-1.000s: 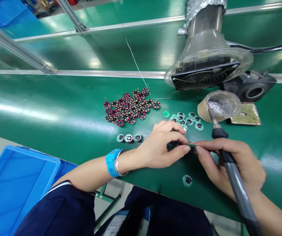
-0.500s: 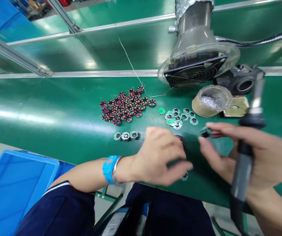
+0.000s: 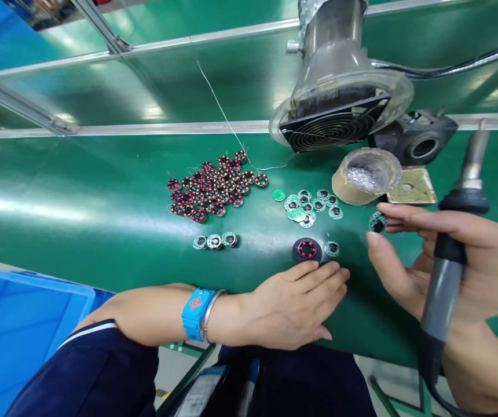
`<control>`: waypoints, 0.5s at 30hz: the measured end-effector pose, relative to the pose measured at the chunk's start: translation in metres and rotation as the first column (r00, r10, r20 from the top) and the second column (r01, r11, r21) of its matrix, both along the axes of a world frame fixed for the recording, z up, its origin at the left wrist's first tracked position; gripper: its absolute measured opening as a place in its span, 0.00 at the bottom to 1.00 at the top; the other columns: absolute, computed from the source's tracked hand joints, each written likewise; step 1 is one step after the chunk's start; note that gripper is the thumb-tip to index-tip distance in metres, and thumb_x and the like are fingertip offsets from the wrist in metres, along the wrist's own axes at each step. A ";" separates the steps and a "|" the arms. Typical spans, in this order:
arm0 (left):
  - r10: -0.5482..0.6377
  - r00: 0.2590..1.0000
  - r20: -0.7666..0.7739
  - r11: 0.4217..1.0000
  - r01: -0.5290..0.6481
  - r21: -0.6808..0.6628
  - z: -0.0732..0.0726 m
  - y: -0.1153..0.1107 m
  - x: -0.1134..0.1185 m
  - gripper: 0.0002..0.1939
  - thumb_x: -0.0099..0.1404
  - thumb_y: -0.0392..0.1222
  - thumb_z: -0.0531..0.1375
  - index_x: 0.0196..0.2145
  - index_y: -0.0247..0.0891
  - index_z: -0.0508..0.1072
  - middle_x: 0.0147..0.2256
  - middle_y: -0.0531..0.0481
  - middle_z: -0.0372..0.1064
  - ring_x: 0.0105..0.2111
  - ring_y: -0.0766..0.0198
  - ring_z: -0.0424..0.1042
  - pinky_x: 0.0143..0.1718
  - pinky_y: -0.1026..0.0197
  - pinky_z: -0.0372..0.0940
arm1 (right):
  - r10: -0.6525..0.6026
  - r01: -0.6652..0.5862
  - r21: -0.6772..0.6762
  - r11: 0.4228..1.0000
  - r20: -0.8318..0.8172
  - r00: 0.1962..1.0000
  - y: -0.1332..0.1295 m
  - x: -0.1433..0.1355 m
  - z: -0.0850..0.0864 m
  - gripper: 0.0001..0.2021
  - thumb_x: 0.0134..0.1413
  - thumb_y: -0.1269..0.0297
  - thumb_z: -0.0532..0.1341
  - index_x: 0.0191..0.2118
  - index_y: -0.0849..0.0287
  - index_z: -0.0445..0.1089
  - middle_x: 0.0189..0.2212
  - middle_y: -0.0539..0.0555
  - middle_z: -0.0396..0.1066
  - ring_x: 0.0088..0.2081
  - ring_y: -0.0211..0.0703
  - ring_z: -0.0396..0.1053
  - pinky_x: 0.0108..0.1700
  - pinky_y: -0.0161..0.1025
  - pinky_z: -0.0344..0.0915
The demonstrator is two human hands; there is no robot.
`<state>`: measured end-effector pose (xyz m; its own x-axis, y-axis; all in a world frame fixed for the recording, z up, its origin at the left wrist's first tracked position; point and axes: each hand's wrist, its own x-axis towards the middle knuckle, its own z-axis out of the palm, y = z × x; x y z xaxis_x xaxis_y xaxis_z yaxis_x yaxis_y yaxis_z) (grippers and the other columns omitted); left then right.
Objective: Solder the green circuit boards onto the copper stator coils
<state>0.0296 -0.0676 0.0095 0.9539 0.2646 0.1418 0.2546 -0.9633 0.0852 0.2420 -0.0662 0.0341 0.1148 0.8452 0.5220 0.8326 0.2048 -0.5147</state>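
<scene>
My left hand (image 3: 286, 307) lies palm down near the front edge of the table, fingers stretched out. Whether anything is under it is hidden. Just beyond its fingertips sits a red-and-black wound coil (image 3: 307, 249) in a round black holder (image 3: 296, 251). To the right of that holder lies a small round green circuit board (image 3: 332, 249). My right hand (image 3: 444, 260) pinches another round circuit board (image 3: 377, 222) between thumb and fingers, tilted above the table. The same hand also grips a soldering iron (image 3: 442, 289), its metal end pointing away from me.
Several copper-and-red coils (image 3: 214, 188) cluster at centre left, with three board-topped coils (image 3: 214, 241) in front. Loose round boards (image 3: 305, 207) lie near a cup of solder bits (image 3: 364, 176). Behind are a sponge tray (image 3: 412, 186), iron stand (image 3: 418, 142) and fume extractor fan (image 3: 336, 124).
My left hand has come toward me and flattened, uncovering the coil in its holder. A round board now lies beside the holder; one lay nearer the front edge before. The right hand keeps its hold.
</scene>
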 end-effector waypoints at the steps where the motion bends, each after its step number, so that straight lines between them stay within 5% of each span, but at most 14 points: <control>1: -0.016 0.999 0.047 1.000 0.017 -0.012 0.002 0.001 -0.001 0.27 0.73 0.52 0.51 0.59 0.28 0.67 0.63 0.37 0.61 0.62 0.52 0.60 0.59 0.53 0.57 | 0.018 -0.018 -0.013 1.000 -0.012 1.000 0.000 0.001 -0.002 0.14 0.54 0.61 0.66 0.47 0.51 0.72 0.39 0.56 0.77 0.34 0.49 0.76 0.38 0.48 0.75; 3: 0.014 0.981 0.195 0.997 0.001 -0.076 0.008 0.005 -0.006 0.19 0.72 0.47 0.53 0.53 0.33 0.71 0.55 0.42 0.71 0.54 0.56 0.68 0.51 0.54 0.60 | 0.129 -0.132 -0.062 0.989 -0.045 0.991 -0.001 0.003 -0.006 0.15 0.52 0.61 0.67 0.46 0.53 0.70 0.39 0.55 0.77 0.33 0.45 0.76 0.37 0.44 0.75; 5: 0.181 0.924 0.336 0.970 -0.112 -0.215 0.014 0.015 -0.013 0.12 0.68 0.42 0.55 0.47 0.36 0.72 0.47 0.46 0.75 0.46 0.58 0.71 0.46 0.53 0.61 | 0.307 -0.318 -0.152 0.936 -0.096 0.947 -0.002 0.004 -0.010 0.16 0.53 0.63 0.65 0.48 0.54 0.67 0.38 0.52 0.76 0.32 0.41 0.76 0.35 0.38 0.75; 9: 0.575 0.777 0.256 0.740 -0.361 -0.568 0.020 0.043 -0.031 0.19 0.58 0.34 0.59 0.48 0.36 0.66 0.45 0.44 0.69 0.43 0.58 0.69 0.43 0.55 0.66 | 0.495 -0.489 -0.280 0.826 -0.054 0.867 -0.002 0.002 -0.016 0.15 0.57 0.68 0.60 0.50 0.53 0.63 0.34 0.49 0.76 0.29 0.37 0.75 0.30 0.33 0.72; 12: 0.565 0.818 0.106 0.644 -0.357 -0.676 0.012 0.057 -0.037 0.26 0.56 0.35 0.64 0.53 0.35 0.66 0.46 0.44 0.66 0.44 0.59 0.68 0.44 0.55 0.67 | 0.502 -0.478 -0.225 0.849 0.061 0.863 0.002 0.001 -0.018 0.14 0.58 0.69 0.59 0.50 0.55 0.64 0.34 0.50 0.75 0.29 0.39 0.73 0.31 0.36 0.71; 15: 0.531 0.837 0.132 0.652 -0.304 -0.695 0.000 0.061 -0.031 0.23 0.59 0.43 0.68 0.51 0.38 0.72 0.41 0.48 0.68 0.44 0.58 0.68 0.47 0.54 0.66 | 0.473 -0.457 -0.171 0.873 0.065 0.879 0.005 -0.002 -0.016 0.16 0.58 0.69 0.61 0.52 0.54 0.65 0.36 0.51 0.75 0.28 0.38 0.72 0.32 0.36 0.71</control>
<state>-0.0017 -0.0068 0.0091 0.6539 0.7555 0.0420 0.4670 -0.4466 0.7632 0.2401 -0.0613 0.0179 -0.3574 0.8548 0.3762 0.7090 0.5105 -0.4865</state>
